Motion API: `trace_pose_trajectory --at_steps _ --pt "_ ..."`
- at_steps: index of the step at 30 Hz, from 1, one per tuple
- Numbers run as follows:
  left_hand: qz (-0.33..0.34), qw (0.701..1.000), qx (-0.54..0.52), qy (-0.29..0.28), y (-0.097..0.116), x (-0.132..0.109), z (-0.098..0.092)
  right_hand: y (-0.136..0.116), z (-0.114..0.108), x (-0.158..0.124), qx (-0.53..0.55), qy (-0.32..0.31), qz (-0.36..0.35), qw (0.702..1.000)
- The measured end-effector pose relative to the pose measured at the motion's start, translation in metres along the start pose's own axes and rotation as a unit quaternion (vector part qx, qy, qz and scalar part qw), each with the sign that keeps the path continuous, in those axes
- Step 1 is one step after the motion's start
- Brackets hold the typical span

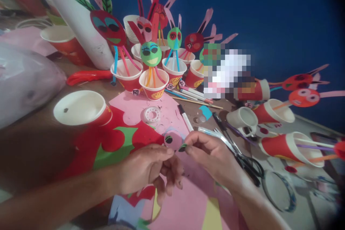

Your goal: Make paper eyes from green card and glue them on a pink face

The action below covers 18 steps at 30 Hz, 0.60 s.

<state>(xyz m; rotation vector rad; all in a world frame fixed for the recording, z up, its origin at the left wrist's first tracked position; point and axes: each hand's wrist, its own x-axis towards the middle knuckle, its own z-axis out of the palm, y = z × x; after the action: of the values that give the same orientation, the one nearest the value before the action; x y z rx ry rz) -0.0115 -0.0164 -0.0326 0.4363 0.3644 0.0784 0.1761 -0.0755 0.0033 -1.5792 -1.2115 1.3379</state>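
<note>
My right hand [211,149] is closed in a pinch on a small green-and-black paper eye [182,147]. Just left of it, my left hand [155,167] has its thumb stretched out and its fingers loosely bent and apart, holding nothing I can see. The left thumb tip is at the lower edge of a pink paper disc [175,138], and I cannot tell whether it touches. A similar green-and-black eye [168,139] sits on the disc's left part. Below both hands lies pink paper [185,205], with red paper [145,138] and green paper [107,154] to the left.
Paper cups [154,88] with paper-faced straw figures stand at the back. A white cup [81,107] lies tilted at left. To the right are scissors [249,165], a mug [242,118] and a tape roll [280,190]. A marker [185,116] lies beyond the disc.
</note>
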Motion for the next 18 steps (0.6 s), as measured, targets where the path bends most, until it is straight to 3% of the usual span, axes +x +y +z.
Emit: trace_pose_trajectory --at_steps 2,6,18 --pt "0.049 0.997 0.041 0.045 0.0 -0.002 0.001 0.002 0.0 0.002 0.056 -0.005 0.064 0.996" --pt "0.123 0.974 0.133 0.136 -0.001 -0.004 0.003 0.004 -0.001 0.003 0.095 -0.014 0.093 0.991" --pt "0.149 0.943 0.205 0.216 0.001 0.001 0.01 -0.001 0.009 -0.001 0.06 -0.022 0.087 0.994"
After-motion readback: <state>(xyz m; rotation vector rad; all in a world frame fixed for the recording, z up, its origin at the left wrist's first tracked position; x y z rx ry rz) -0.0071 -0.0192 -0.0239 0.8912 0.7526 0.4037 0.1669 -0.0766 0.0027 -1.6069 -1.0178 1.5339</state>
